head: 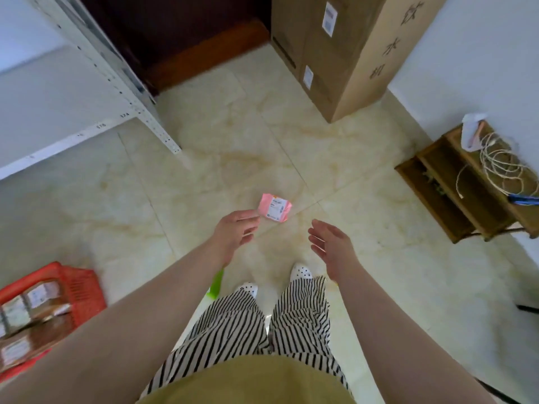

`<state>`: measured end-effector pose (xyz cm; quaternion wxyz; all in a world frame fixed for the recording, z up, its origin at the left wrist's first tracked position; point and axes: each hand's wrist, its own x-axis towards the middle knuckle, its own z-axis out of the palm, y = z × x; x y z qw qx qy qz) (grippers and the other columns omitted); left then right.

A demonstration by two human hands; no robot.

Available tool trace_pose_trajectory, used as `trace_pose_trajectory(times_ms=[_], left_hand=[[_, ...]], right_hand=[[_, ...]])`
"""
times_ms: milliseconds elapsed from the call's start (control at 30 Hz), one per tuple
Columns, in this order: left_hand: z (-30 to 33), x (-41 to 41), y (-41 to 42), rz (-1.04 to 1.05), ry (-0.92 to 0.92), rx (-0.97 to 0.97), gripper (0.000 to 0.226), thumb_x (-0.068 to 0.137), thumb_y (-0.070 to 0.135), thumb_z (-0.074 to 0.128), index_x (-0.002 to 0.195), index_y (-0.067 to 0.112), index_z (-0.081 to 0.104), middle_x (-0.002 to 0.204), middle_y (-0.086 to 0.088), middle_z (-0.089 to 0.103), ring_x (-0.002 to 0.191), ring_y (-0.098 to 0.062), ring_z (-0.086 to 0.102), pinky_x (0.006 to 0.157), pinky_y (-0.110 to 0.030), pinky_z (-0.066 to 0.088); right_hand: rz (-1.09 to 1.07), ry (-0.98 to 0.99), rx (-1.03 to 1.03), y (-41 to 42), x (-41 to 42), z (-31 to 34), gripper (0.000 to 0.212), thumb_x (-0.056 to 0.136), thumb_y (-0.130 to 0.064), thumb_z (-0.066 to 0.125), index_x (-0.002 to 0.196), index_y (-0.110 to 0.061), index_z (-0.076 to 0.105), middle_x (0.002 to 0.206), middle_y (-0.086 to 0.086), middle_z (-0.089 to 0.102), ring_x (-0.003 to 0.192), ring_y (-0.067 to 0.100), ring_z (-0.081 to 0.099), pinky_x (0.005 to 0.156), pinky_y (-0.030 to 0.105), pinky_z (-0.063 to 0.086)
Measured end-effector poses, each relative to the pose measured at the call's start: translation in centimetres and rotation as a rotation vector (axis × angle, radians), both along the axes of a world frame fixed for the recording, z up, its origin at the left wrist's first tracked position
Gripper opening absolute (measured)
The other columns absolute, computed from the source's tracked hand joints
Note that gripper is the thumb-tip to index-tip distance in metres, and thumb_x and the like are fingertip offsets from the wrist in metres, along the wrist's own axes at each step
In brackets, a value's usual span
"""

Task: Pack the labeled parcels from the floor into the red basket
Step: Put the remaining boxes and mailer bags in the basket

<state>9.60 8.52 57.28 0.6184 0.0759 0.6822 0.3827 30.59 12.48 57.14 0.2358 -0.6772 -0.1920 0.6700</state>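
Note:
A small pink parcel [275, 207] with a white label lies on the tiled floor ahead of my feet. My left hand [235, 228] reaches toward it with fingers apart, fingertips just short of its left edge, holding nothing. To the right and a little nearer hovers my right hand [331, 242], also open and empty. The red basket [77, 287] stands on the floor at the lower left, holding several labeled brown parcels [38, 295].
A white metal shelf rack [116, 91] fills the upper left. Tall cardboard boxes [344, 53] stand at the back right. A low wooden shelf [466, 188] with a coiled cable sits against the right wall. A green object [216, 283] lies by my left foot.

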Motion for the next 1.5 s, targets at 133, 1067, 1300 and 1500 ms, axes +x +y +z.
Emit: trace_pose_trajectory(times_ms=[133,1067,1300,1500], left_hand=[[-2.5,1.1,2.6,0.074,0.04,-0.04,0.032,0.085,0.011,0.069,0.115,0.017,0.061,0.096,-0.001,0.066,0.097,-0.017,0.057,0.083,-0.026,0.045],[-57.8,-4.2,18.0,-0.303,0.312,-0.248,0.081,0.089,0.027,0.066,0.154,0.013,0.02,0.155,-0.011,0.034,0.138,-0.027,0.038,0.099,-0.031,0.035],[-54.8,-4.5,18.4,-0.277,0.342,-0.174,0.049,0.088,0.028,0.067,0.128,0.01,0.045,0.118,-0.001,0.048,0.103,-0.019,0.048,0.08,-0.026,0.036],[-44.2,-4.4,15.5,-0.11,0.319,-0.184,0.037,0.088,0.035,0.067,0.104,0.011,0.044,0.088,0.0,0.055,0.079,-0.018,0.051,0.06,-0.025,0.038]], right_hand=[[0.084,-0.041,-0.011,5.2,1.3,-2.4,0.042,0.084,-0.026,0.074,0.122,-0.01,0.064,0.095,0.003,0.067,0.092,0.018,0.06,0.091,0.033,0.05],[0.379,-0.245,-0.152,19.2,-7.7,-59.5,0.057,0.091,-0.027,0.064,0.14,-0.003,0.047,0.128,0.012,0.06,0.104,0.022,0.058,0.099,0.036,0.045],[0.304,-0.277,-0.124,19.5,-9.5,-56.7,0.026,0.093,-0.021,0.061,0.114,-0.004,0.063,0.092,0.006,0.066,0.057,0.009,0.051,0.045,0.017,0.038],[0.275,-0.117,-0.092,17.3,-10.0,-45.0,0.03,0.088,-0.026,0.069,0.113,-0.012,0.064,0.104,0.004,0.074,0.092,0.025,0.072,0.076,0.037,0.059]])
